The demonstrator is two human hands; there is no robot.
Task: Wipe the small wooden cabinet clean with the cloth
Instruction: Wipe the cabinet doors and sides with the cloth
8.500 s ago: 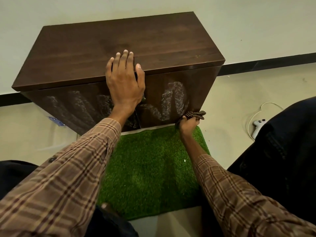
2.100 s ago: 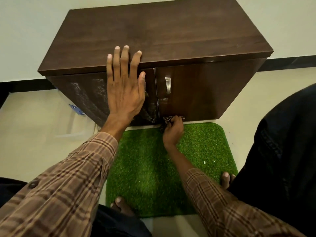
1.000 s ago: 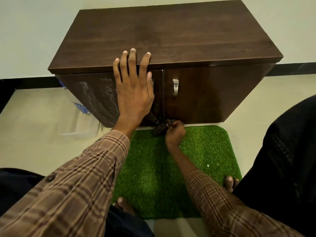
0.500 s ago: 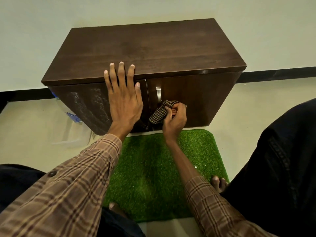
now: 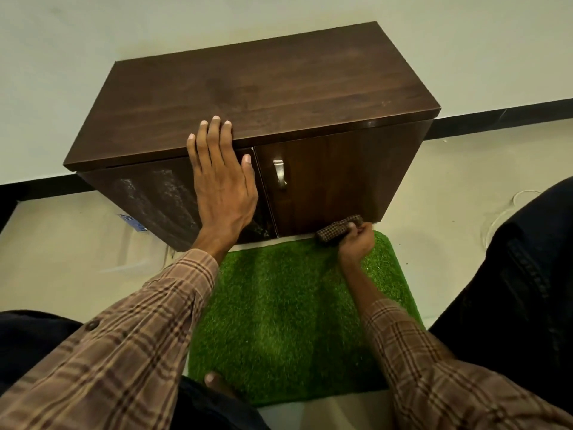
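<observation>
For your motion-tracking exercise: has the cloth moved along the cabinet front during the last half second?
Yes. The cloth went from beside the door handle down and right to the right door's bottom corner.

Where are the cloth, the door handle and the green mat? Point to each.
cloth (image 5: pixel 338 228), head view, on the checked bundle beside the right hand's fingers.
door handle (image 5: pixel 279 172), head view, mid metal strip on the right door.
green mat (image 5: pixel 285 315), head view, bare centre of the grass.

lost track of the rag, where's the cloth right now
In the head view, the cloth is gripped in the right hand at the bottom right corner of the cabinet front, just above the green mat.
</observation>
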